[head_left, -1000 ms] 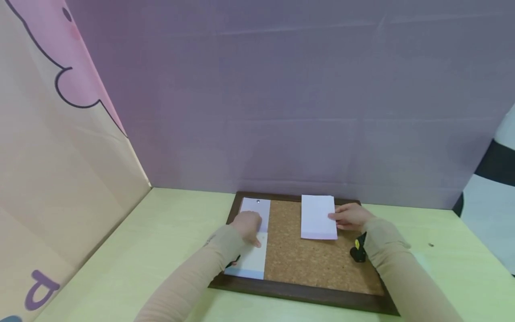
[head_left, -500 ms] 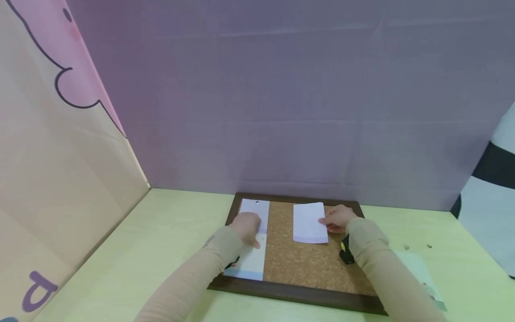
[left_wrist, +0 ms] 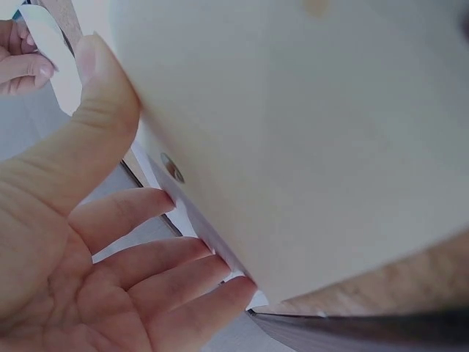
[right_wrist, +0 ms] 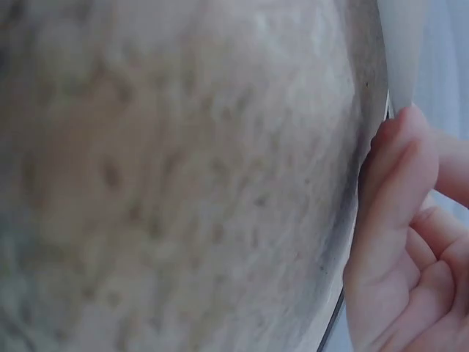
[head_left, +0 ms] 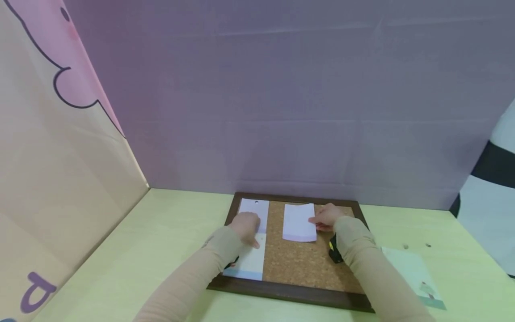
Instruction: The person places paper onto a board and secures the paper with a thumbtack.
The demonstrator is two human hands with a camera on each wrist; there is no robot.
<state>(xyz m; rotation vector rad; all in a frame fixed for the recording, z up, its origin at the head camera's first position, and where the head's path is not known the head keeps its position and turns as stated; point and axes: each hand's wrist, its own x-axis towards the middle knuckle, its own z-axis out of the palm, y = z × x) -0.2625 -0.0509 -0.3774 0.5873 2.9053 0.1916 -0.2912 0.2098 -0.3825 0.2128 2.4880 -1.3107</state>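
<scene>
A framed corkboard (head_left: 306, 266) lies on the table, two paper sheets along its left side. The upper sheet (head_left: 262, 212) is pale lilac with a small metal thumbtack (head_left: 256, 202) at its top; the lower sheet (head_left: 253, 261) ends in a blue strip. My left hand (head_left: 246, 226) rests on these sheets, thumb apart, fingertips on the paper in the left wrist view. Over the board's upper middle, my right hand (head_left: 327, 215) pinches the right edge of a white sheet of paper (head_left: 298, 222) with a lilac lower band. In the right wrist view thumb and finger meet at that sheet (right_wrist: 403, 55).
A pale green sheet with a tree picture (head_left: 428, 288) lies right of the board, partly behind my right sleeve. Two small thumbtacks (head_left: 428, 245) lie beyond it. A dark wooden frame (head_left: 289, 291) edges the board; a purple-grey backdrop (head_left: 297, 112) stands behind.
My right hand has carried the white sheet leftward across the board, nearer to the left sheets. The green sheet has come into fuller view. My left hand stays in place.
</scene>
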